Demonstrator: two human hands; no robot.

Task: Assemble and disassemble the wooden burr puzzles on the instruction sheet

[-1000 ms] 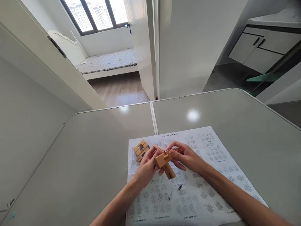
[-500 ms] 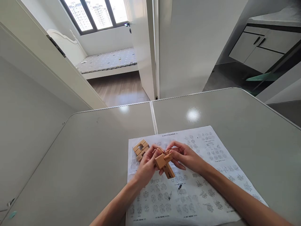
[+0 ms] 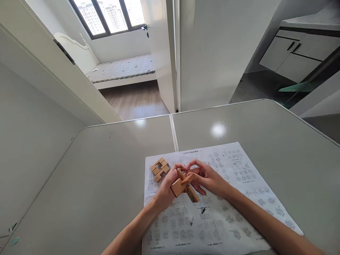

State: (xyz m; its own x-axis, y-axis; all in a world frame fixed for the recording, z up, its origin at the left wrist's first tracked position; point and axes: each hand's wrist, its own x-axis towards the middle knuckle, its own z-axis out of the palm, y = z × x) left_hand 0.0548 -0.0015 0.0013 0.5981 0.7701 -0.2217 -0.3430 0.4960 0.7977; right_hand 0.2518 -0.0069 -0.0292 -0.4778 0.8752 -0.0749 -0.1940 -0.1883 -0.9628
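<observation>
My left hand (image 3: 167, 185) is closed around a few interlocking wooden puzzle pieces (image 3: 177, 187), held just above the paper. From the other side, my right hand (image 3: 208, 179) grips the same cluster with thumb and fingers. One piece (image 3: 193, 194) in the cluster points down toward me and bears a dark mark. The fingers hide part of how the pieces cross. Beyond my left hand, several notched wooden puzzle pieces (image 3: 159, 166) lie side by side on the sheet's upper left corner.
A large printed diagram sheet (image 3: 249, 212) spreads under both hands on a grey-green table (image 3: 111, 177). A pale seam strip (image 3: 173, 131) runs across the tabletop. Past the far edge are a half-open door (image 3: 159, 53), a bed (image 3: 124, 67) and white cabinets (image 3: 297, 53).
The held cluster has turned slightly, and its large end block has shifted left and down. My right fingers have curled in closer to it. The loose pieces have stayed in place.
</observation>
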